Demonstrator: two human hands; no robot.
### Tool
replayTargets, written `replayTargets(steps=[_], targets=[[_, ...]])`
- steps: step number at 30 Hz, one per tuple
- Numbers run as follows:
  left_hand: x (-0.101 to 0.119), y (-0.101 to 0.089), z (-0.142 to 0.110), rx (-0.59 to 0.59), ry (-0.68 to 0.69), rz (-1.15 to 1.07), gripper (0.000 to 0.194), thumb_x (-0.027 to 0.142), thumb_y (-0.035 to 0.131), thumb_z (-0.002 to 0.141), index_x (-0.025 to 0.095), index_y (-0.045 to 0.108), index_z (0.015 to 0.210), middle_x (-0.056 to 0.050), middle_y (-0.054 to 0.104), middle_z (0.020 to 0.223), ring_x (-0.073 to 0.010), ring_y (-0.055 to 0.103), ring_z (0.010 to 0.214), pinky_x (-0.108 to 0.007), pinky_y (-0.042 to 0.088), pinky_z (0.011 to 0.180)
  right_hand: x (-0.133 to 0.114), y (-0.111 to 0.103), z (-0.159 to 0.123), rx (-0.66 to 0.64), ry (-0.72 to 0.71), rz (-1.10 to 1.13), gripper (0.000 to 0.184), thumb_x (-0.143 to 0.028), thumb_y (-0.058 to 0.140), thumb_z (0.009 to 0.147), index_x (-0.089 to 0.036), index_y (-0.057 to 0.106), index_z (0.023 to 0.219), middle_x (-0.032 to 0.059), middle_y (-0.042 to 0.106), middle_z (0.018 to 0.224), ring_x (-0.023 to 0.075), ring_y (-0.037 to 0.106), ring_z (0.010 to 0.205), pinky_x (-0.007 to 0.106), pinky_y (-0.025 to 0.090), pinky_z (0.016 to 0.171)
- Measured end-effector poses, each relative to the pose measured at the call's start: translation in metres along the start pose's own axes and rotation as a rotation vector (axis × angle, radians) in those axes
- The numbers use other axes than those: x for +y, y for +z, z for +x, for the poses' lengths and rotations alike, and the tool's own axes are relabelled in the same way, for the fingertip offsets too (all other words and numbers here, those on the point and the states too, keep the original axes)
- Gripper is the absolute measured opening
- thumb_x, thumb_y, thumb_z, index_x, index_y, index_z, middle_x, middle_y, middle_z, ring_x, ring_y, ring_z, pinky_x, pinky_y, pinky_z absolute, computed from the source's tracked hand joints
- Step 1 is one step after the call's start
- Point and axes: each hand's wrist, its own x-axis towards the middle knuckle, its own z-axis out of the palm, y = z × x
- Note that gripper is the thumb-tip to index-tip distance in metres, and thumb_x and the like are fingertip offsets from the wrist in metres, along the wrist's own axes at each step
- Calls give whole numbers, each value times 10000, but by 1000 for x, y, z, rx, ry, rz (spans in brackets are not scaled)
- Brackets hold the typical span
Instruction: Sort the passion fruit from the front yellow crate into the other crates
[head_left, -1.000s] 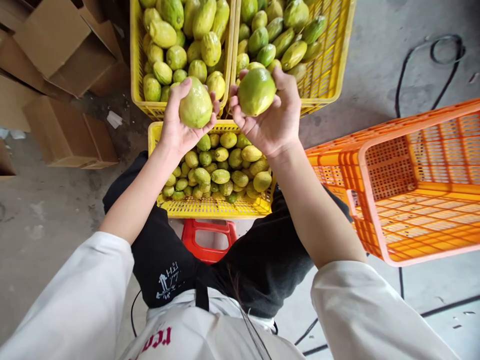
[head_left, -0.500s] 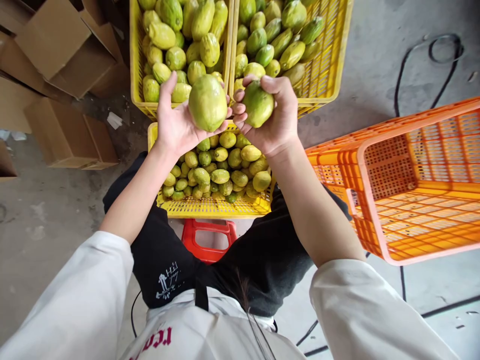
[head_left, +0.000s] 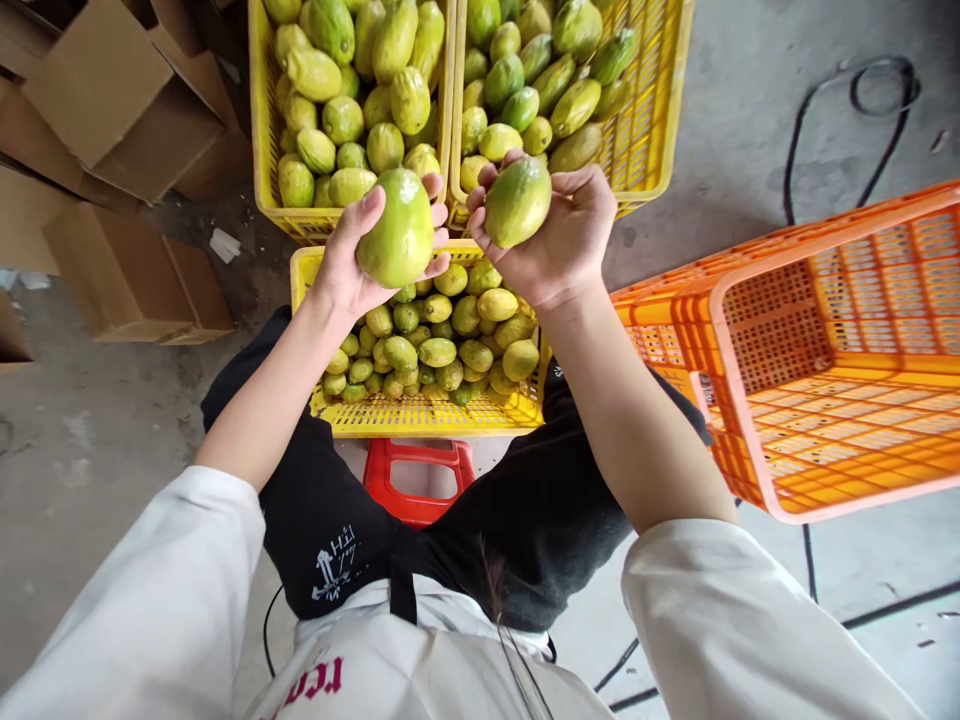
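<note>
Hands around fruits, between cardboard boxes and orange crate.

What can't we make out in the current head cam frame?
Head view throughout:
Undersides of the left papaya and right papaya: hidden by the left hand and right hand.
Lower fruit in the near yellow crate: covered by the top layer.
Far ends of the left rear crate and right rear crate: cut off, top edge.
Right end of the orange crate: cut off, right edge.
</note>
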Motion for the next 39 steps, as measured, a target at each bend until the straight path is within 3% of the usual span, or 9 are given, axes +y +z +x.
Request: replayTargets(steps=[6, 12, 15, 20, 25, 29, 33, 36, 39], targets=[[1, 3, 0, 52, -53, 21, 470, 523, 260, 1008, 245, 637, 967, -53, 722, 984, -211, 721, 1047, -248, 623, 707, 3, 12, 6, -57, -42, -15, 299, -412, 722, 575, -343, 575, 826, -25, 735, 981, 295, 570, 1212, 455, 548, 865], [9, 3, -1, 148, -28, -132, 625, 792, 438, 843, 259, 653, 1089, -69, 723, 819, -243, 743, 880, -261, 618, 623, 9, 25, 12, -104, 12, 78, 372, -503, 793, 643, -321, 567, 877, -66, 630, 749, 143, 583, 732, 270, 527, 660], [12, 4, -5, 171, 2, -157, 650, 812, 469, 799, 299, 649, 1156, -71, 738, 856, -261, 733, 937, -269, 624, 663, 8, 21, 14, -39, 31, 39, 387, -510, 809, 583, -337, 558, 821, -53, 626, 762, 182, 598, 820, 300, 544, 681], [14, 19, -17, 202, -14, -145, 731, 850, 340, 823, 279, 643, 1165, -98, 742, 922, -321, 689, 1113, -351, 633, 767, 9, 10, 25, -47, 43, 64, 482, -523, 820, 439, -328, 572, 803, -44, 619, 748, 191, 549, 880, 336, 526, 779], [9, 20, -22, 78, -22, -130, 859, 912, 336, 767, 227, 632, 1194, -115, 753, 1001, -372, 616, 1236, -427, 617, 881, 11, 6, 24, -59, 25, 31, 462, -592, 783, 512, -342, 583, 844, -30, 652, 784, 246, 561, 1029, 398, 516, 845], [8, 18, -20, 70, -42, -135, 949, 945, 244, 753, 222, 629, 1233, -126, 747, 1120, -385, 554, 1319, -443, 586, 971, 8, 12, 13, -143, -14, 81, 461, -616, 772, 583, -318, 585, 881, -21, 700, 924, 243, 568, 1139, 390, 546, 826], [7, 20, -17, 78, -28, -123, 815, 762, 132, 918, 197, 601, 1272, -109, 710, 1214, -335, 541, 1356, -448, 589, 963, 7, 17, 10, -152, -29, 35, 384, -506, 751, 546, -318, 572, 828, 5, 724, 990, 300, 556, 1212, 421, 564, 790], [5, 19, -14, 92, -42, -103, 530, 517, 241, 1003, 209, 621, 1207, -89, 712, 1210, -293, 564, 1339, -344, 613, 872, 6, 16, 14, -87, -71, 39, 370, -518, 756, 579, -322, 565, 828, 3, 723, 968, 309, 567, 1203, 446, 566, 841], [5, 15, -12, 77, 14, -142, 434, 466, 301, 1006, 229, 642, 1131, -69, 716, 1214, -237, 588, 1313, -231, 600, 824, 4, 12, 15, -27, -89, 74, 405, -541, 802, 608, -322, 568, 857, -15, 711, 912, 265, 600, 1146, 403, 577, 851]])
